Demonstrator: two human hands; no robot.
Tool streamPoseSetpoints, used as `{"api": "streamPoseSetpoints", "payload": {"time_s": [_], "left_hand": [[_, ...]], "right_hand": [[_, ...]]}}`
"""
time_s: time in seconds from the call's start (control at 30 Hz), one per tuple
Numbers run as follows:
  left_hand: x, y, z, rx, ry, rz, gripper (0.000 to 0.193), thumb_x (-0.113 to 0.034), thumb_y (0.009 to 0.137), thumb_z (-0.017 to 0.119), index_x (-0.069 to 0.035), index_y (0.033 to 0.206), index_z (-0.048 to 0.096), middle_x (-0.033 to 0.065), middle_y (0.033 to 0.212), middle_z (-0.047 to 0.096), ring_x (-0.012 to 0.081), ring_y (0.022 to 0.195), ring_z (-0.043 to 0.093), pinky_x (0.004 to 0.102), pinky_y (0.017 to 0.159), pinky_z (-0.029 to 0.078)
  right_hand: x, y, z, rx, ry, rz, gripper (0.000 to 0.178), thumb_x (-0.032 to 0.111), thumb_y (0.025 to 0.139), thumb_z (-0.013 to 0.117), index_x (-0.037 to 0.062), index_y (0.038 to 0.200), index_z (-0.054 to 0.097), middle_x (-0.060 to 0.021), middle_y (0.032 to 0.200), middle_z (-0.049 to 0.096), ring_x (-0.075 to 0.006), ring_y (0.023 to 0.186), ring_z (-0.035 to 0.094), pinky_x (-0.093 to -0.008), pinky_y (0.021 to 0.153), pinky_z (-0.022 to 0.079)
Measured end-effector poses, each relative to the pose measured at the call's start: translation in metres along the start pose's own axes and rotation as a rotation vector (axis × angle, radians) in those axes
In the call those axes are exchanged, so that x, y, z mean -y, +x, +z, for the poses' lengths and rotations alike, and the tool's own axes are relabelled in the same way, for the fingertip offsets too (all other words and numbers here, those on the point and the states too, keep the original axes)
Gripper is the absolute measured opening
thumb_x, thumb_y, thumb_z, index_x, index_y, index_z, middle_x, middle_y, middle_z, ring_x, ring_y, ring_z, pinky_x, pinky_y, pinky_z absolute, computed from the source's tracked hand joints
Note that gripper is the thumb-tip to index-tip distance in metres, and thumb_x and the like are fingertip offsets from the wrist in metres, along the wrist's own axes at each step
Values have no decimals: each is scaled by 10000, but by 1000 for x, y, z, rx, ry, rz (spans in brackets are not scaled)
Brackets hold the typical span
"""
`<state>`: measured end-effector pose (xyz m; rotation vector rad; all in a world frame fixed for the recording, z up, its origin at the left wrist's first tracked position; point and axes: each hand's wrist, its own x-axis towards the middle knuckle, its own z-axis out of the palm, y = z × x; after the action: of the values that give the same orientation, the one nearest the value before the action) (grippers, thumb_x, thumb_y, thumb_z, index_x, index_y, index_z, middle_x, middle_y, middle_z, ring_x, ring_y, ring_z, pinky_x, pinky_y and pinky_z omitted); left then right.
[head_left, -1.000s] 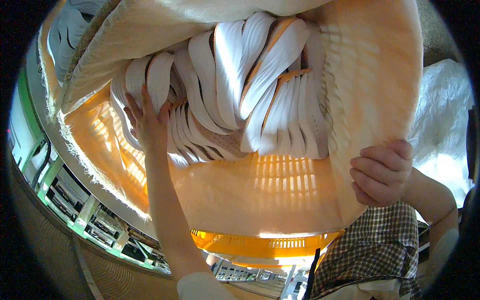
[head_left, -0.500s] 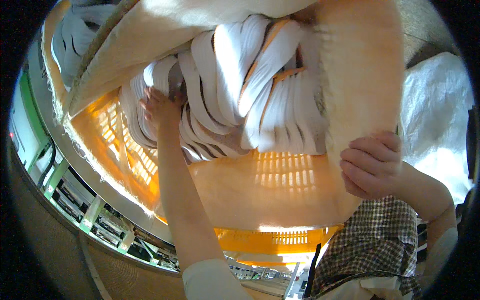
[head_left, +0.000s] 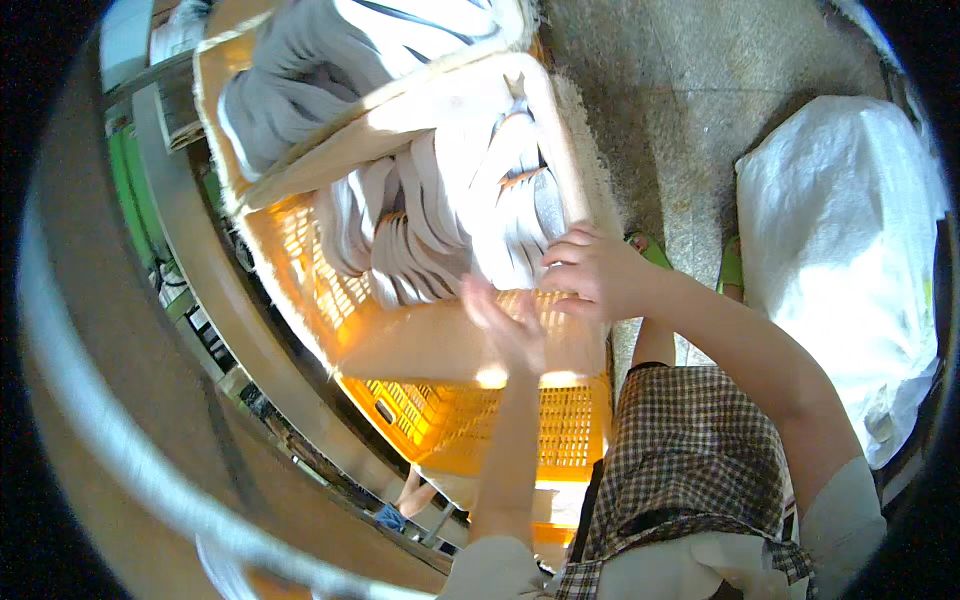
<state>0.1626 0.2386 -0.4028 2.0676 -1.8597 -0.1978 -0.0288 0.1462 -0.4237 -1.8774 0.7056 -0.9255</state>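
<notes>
A cloth-lined orange crate (head_left: 345, 335) holds rows of white, curved, flat pieces (head_left: 430, 220), overlapping on edge; their exact kind I cannot make out. Some show orange edges. My left hand (head_left: 508, 325) hovers near the crate's front side, fingers apart and a little blurred, holding nothing. Close beside it, my right hand (head_left: 595, 275) reaches over the right rim with its fingers spread, near the end of the rows. Nothing shows in its grasp, though contact with the lining is hard to judge.
A second lined crate with grey-white pieces (head_left: 310, 85) stands beyond. Below the near crate is another yellow crate (head_left: 570, 425). A full white sack (head_left: 840, 250) stands on the right. A metal-edged bench (head_left: 215, 270) runs along the left. Green footwear (head_left: 732, 262) shows by the sack.
My left hand has come off the white pieces toward the crate's front. My right hand has let go of the cloth lining at the right side. The view has pulled back.
</notes>
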Motion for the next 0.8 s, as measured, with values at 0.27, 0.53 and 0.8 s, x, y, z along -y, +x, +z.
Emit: {"api": "streamPoseSetpoints", "payload": {"time_s": [0.27,0.53,0.8], "left_hand": [[-244,-88,-176,406,-481,-64,508,-140,794,668,2,1222,434,258,1323,383,409,1218,385,465,1019,318],[-281,-142,-383,38,-599,126,490,-40,785,664,-10,1224,449,203,1260,482,354,1152,504,391,934,446],[-222,-283,-514,-381,-299,0,386,-76,779,676,7,1132,544,156,1184,547,313,1036,589,353,841,499]], "right_hand": [[122,-177,-66,572,-233,814,253,232,826,539,59,980,640,-178,953,612,-358,930,575,-449,801,468],[151,-352,-134,1274,-649,876,262,212,809,517,16,894,671,-182,957,654,-322,955,613,-431,839,486],[75,-332,-144,338,-543,735,167,98,798,516,-29,741,609,-196,674,604,-275,640,613,-383,592,505]]}}
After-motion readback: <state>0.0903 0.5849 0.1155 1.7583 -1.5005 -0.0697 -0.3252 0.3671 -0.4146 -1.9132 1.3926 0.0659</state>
